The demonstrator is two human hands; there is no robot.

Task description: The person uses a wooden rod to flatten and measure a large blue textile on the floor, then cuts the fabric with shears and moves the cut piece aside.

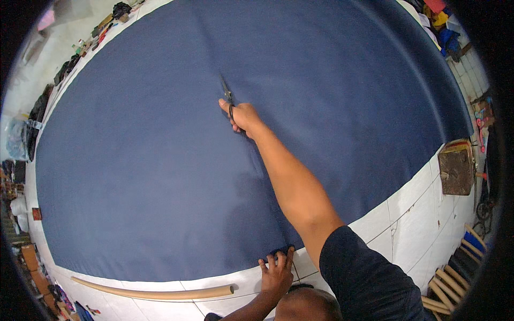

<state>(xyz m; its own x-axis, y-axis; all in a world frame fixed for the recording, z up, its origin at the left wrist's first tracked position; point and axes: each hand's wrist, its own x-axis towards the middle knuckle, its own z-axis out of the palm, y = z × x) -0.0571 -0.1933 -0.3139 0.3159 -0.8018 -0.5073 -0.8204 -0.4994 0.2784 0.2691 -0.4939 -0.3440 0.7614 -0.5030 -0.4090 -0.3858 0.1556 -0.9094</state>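
one wide sheet of dark blue cloth covers nearly the whole floor, which is white tile; bare tile shows only along the near edge and at the lower right; clutter lines the far left edge, and more bundles sit at the top right, so the open room lies on the cloth itself; a long pale tube lies on the tile just beside the near edge of the cloth; a brown wooden box stands on the tile at the cloth's right edge, with wooden slats nearer at the lower right; the cloth lies flat and smooth, with a faint line running from the near edge up toward its middle; the right hand reaches far out over the cloth, its fingers closed round the handles of black scissors, whose blades point away, resting on the cloth; how far the blades are apart cannot be told; the left hand presses spread fingers flat on the cloth's near edge.
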